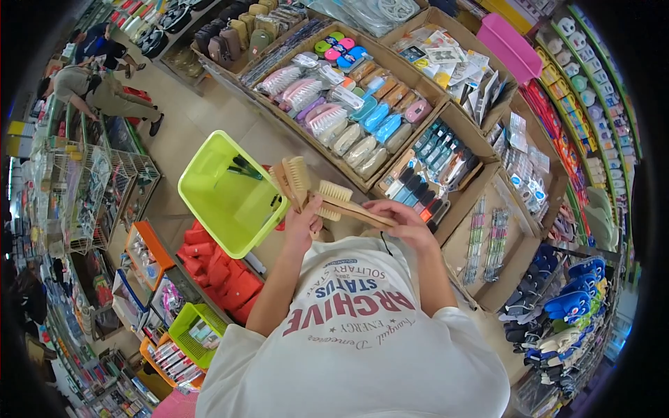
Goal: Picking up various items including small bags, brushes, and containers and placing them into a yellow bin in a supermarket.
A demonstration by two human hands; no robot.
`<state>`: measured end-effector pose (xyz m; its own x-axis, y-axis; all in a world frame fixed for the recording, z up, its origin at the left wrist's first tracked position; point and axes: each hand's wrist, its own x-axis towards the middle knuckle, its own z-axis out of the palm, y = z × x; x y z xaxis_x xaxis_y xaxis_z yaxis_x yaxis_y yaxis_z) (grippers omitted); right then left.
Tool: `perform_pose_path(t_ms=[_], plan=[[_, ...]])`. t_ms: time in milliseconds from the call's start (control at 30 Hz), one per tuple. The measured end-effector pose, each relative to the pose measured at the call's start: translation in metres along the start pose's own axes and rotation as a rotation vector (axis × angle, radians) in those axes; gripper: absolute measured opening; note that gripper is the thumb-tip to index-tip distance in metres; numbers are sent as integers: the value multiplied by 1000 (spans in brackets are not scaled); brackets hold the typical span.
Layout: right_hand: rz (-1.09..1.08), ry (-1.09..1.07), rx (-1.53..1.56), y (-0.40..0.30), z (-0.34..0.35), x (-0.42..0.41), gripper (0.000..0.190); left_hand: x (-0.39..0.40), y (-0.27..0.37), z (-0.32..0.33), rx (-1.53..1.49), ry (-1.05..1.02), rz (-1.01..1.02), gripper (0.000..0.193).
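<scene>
My left hand (304, 222) grips the handles of wooden brushes (293, 180) with pale bristles, their heads pointing up and away from me. Beside them is a long-handled wooden brush (355, 209) with bristles on two sides of its head; its head lies close against my left fingers. My right hand (407, 224) is closed around this brush's handle end, where a dark cord loop hangs. Left of my hands stands a lime-green plastic basin (225, 209) with dark-handled items (245, 167) inside. Part of the brushes is hidden by my fingers.
Cardboard bins of packaged brushes (334, 115) stand ahead and to the right. Red packets (219, 271) lie at the lower left, near a green basket (196, 334). Wire racks (94, 193) line the left side, where two people bend at the upper left. Slippers (569, 303) hang at right.
</scene>
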<state>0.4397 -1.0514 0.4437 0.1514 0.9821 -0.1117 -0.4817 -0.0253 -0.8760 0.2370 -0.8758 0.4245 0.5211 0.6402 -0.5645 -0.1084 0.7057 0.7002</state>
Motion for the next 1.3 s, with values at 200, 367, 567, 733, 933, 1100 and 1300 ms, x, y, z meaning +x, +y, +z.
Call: perform_pose_path(t_ms=[200, 367, 567, 733, 933, 1100, 1300], plan=[[540, -40, -664, -10, 30, 14, 35, -8, 16, 17, 299, -96, 142, 19], [215, 39, -840, 37, 19, 11, 41, -10, 19, 22, 303, -77, 145, 19], [344, 346, -587, 30, 33, 14, 38, -3, -2, 15, 4, 57, 136, 17], [322, 490, -586, 26, 39, 22, 35, -7, -21, 22, 122, -35, 44, 15], [98, 637, -728, 36, 67, 35, 29, -14, -32, 39, 183, -169, 122, 23], [86, 530, -771, 43, 62, 31, 41, -16, -37, 45, 221, -125, 163, 26], [61, 377, -739, 48, 58, 26, 54, -11, -39, 45, 189, -202, 154, 29]])
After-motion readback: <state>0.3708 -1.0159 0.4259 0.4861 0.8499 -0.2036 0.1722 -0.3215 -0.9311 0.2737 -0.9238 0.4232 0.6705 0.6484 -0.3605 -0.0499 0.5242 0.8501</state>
